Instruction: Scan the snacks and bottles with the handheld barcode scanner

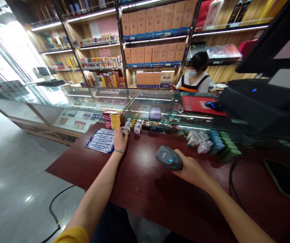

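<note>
My right hand (pixel 189 168) grips a dark grey barcode scanner (pixel 169 157) with a blue light, held just above the dark red counter (pixel 145 182). My left hand (pixel 120 139) reaches forward to a group of small clear bottles with silver caps (pixel 132 126) and closes on one at the left of the group. Blue-and-white flat packs (pixel 101 140) lie just left of that hand. A stack of red and yellow packs (pixel 113 119) stands behind them.
More small bottles (pixel 199 139) and rolls with blue and green caps (pixel 219 145) lie at the right. A register terminal (pixel 261 101), a red folder (pixel 198 104), a phone (pixel 285 180) and a cable (pixel 232 172) are nearby. A person (pixel 194 76) sits behind the glass cases.
</note>
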{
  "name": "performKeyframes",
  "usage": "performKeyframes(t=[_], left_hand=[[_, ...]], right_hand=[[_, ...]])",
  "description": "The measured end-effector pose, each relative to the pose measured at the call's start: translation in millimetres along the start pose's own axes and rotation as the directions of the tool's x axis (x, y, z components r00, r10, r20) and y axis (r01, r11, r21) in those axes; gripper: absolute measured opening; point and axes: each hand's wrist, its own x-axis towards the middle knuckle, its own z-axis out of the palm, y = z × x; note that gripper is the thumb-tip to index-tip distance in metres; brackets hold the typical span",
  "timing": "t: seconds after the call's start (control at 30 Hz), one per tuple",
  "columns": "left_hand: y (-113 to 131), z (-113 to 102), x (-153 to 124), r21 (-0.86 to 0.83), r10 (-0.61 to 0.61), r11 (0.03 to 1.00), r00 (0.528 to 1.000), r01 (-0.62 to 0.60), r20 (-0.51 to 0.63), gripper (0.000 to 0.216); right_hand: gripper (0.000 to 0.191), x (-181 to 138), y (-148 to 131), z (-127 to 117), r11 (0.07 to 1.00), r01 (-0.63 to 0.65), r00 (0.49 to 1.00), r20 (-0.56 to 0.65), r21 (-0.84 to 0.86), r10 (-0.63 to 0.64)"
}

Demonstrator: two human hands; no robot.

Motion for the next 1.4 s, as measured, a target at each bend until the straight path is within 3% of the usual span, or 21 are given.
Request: performKeyframes(t=[0.17, 0.33, 0.47, 0.57, 0.67, 0.73, 0.9, 1.0, 1.13, 1.27, 1.4], left_hand=[[1, 1, -2, 0.024, -0.017, 1.000, 1.000, 0.018, -0.022, 0.055], [9, -3, -2, 0.097, 0.062, 0.994, 0.995, -0.055, -0.079, 0.062], [21, -4, -5, 0.103, 0.178, 0.981, 0.974, -0.164, -0.139, 0.056], [40, 5, -16, 0.017, 0.262, 0.965, 0.958, -0.262, -0.120, 0.047], [69, 25, -37, -0.124, 0.356, 0.929, 0.934, -0.349, 0.031, 0.042], [93, 43, -53, -0.240, 0.403, 0.902, 0.900, -0.360, 0.164, 0.043], [165, 98, -94, -0.445, 0.345, 0.882, 0.855, -0.154, 0.387, 0.052], [209, 132, -112, -0.522, 0.344, 0.848, 0.841, -0.088, 0.417, 0.059], [252, 168, -125, -0.546, 0.348, 0.835, 0.832, -0.067, 0.431, 0.067], [269, 189, -133, -0.531, 0.303, 0.847, 0.827, -0.006, 0.475, 0.076], [274, 196, -140, -0.539, 0.293, 0.842, 0.832, 0.009, 0.471, 0.067]], right_hand=[[0.037, 1, 0, -1, 1.000, -0.007, 1.000, -0.007, -0.024, 0.007], [0.042, 2, 2, -9, 0.999, -0.052, 0.999, -0.016, 0.015, 0.052], [0.062, 3, 16, -20, 0.991, -0.119, 0.983, -0.136, 0.061, 0.127], [0.062, 1, 33, -34, 0.985, -0.042, 0.960, -0.268, 0.165, 0.086], [0.055, -5, 47, -56, 0.974, -0.010, 0.909, -0.405, 0.226, 0.103], [0.045, -11, 52, -71, 0.949, -0.061, 0.903, -0.387, 0.310, 0.185], [0.027, -29, 61, -103, 0.880, -0.098, 0.843, -0.432, 0.464, 0.322], [0.026, -37, 68, -113, 0.872, -0.080, 0.790, -0.503, 0.483, 0.350], [0.030, -39, 77, -116, 0.853, -0.065, 0.762, -0.526, 0.518, 0.378], [0.032, -37, 81, -112, 0.841, -0.044, 0.754, -0.534, 0.539, 0.382], [0.028, -36, 80, -109, 0.846, -0.044, 0.768, -0.524, 0.531, 0.369]])
